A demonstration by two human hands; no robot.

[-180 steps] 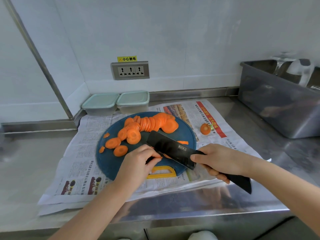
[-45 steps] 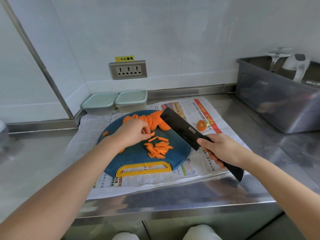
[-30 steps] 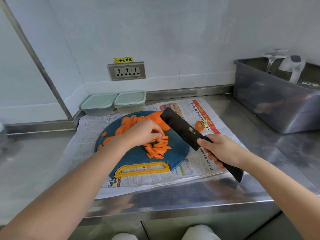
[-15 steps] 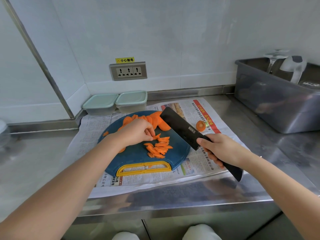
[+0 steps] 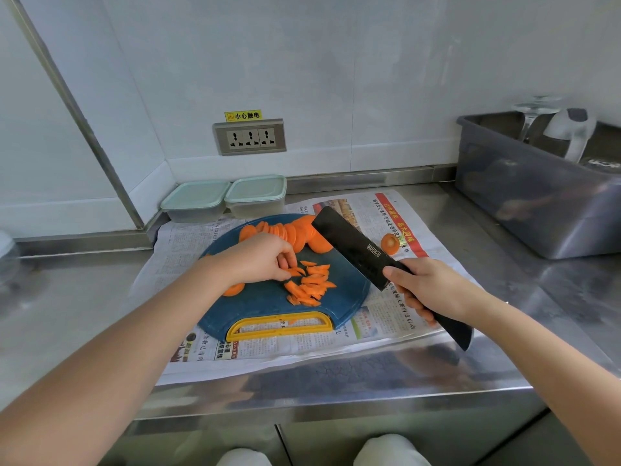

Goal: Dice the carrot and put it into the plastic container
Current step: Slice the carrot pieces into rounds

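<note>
Carrot strips (image 5: pixel 311 285) pinched by left hand (image 5: pixel 258 260) on the blue board (image 5: pixel 262 307); right hand (image 5: pixel 426 287) clenched on cleaver (image 5: pixel 353 250) handle, blade raised clear. Round slices (image 5: pixel 289 232) behind remain uncut. No dice yet, I'd say; plastic containers (image 5: pixel 257 193) at the wall, lids on.

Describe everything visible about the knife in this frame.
The knife is a black cleaver: a broad rectangular blade with a small pale label, and a black handle. The right hand grips the handle. The blade slants up-left over the right edge of the blue cutting board, apparently lifted clear of it.
</note>
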